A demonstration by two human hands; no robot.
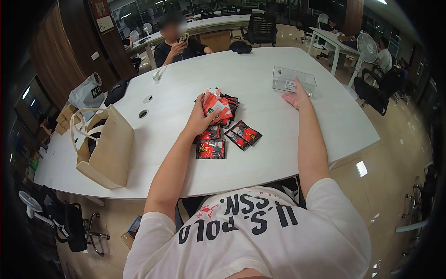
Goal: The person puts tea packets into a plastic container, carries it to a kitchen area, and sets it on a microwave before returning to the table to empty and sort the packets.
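My left hand (199, 120) grips a fanned bunch of red sachets (216, 105) above a pile of the same red and black sachets (211, 149) on the white table (260, 153). Two more sachets (244, 135) lie just right of the pile. My right hand (296, 98) reaches forward, fingers apart, and its fingertips touch the near edge of a clear plastic box (293, 79) with a label on its side. The box looks empty.
A beige tote bag (106, 151) stands on the table's left end, next to two cable holes (143, 113). Across the table a person (179, 46) holds a phone. A black pouch (240, 47) lies at the far edge. Chairs and fans (367, 48) surround the table.
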